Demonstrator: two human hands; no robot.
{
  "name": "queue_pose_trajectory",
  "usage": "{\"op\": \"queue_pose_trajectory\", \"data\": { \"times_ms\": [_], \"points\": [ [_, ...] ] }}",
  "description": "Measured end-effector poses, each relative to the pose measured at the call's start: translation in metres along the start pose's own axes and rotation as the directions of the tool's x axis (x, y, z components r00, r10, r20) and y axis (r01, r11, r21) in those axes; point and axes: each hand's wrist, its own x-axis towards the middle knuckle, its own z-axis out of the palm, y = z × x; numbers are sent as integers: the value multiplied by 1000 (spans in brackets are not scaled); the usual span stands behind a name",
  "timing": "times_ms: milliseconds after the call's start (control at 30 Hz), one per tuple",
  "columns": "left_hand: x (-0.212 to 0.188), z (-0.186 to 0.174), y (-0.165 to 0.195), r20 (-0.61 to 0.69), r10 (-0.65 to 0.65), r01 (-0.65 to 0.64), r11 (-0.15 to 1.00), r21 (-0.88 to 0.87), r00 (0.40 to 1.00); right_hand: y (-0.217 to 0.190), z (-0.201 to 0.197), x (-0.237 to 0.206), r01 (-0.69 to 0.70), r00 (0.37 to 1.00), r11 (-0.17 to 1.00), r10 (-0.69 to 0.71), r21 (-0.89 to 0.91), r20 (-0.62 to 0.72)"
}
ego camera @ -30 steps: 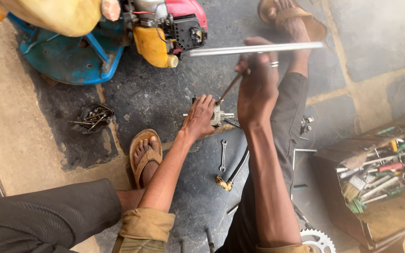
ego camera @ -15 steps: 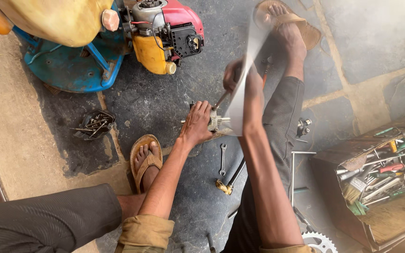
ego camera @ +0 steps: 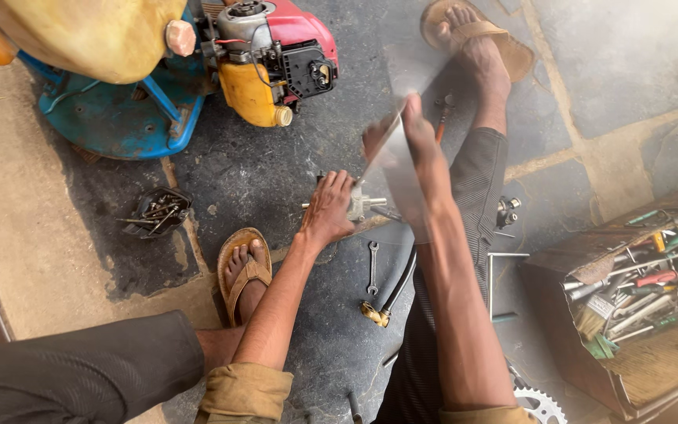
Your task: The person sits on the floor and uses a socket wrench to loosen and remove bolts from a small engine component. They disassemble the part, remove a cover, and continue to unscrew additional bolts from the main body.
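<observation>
At frame centre, the left hand fingers clasp a small metal part on the floor; the blurred right hand grips a metal rod.

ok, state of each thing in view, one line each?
left hand: pressed down on the small metal part, steadying it
right hand: motion-blurred, gripping a thin tool
spanner: lying loose on the floor
toolbox: open, full of tools
small engine: resting on the floor
</observation>
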Motion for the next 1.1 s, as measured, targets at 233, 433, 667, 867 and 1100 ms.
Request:
{"op": "queue_pose_trajectory", "data": {
  "times_ms": [233,433,667,867,1100],
  "points": [
    [-2,-13,10,-48,-12,12,1000,-12,999,22,6,-2,194,980,972,-187,131,-64],
    [0,-21,14,-1,-44,44,998,-35,999,21,24,-15,442,896,882,-442,-165,34],
    [-4,-6,6,-24,-25,27,998,49,999,20,26,-16,425,900,845,-433,-325,51],
    [0,4,0,-22,-5,4,999,-41,1000,15,-17,3,47,998,993,-41,110,-53],
    [-2,-5,8,-46,-9,6,998,-56,999,20,-25,-2,332,940,943,-328,-28,99]
  ]
}}
